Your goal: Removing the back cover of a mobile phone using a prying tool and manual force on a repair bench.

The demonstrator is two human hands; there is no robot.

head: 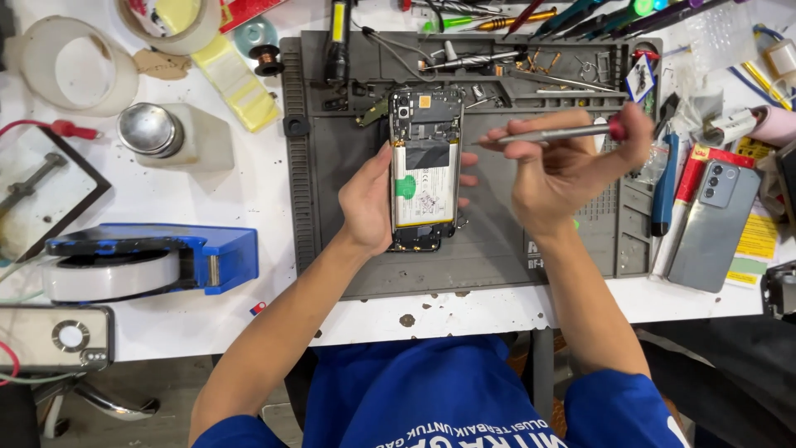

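Note:
An opened phone [424, 166] with its back cover off, showing a white battery and circuit board, is held upright over a grey repair mat [348, 224]. My left hand [369, 199] grips the phone along its left edge, fingers wrapping behind it. My right hand [564, 166] holds a slim silver screwdriver [564, 133] with a red cap, lying horizontally across the fingers, its tip pointing left toward the phone's upper right side and not touching it.
A blue tape dispenser [149, 261] sits at the left. A grey phone back cover [713, 224] lies at the right beside a blue-handled tool [665, 187]. Tape rolls [79, 62], a metal-capped bottle [174, 137] and several pens and tools crowd the back edge.

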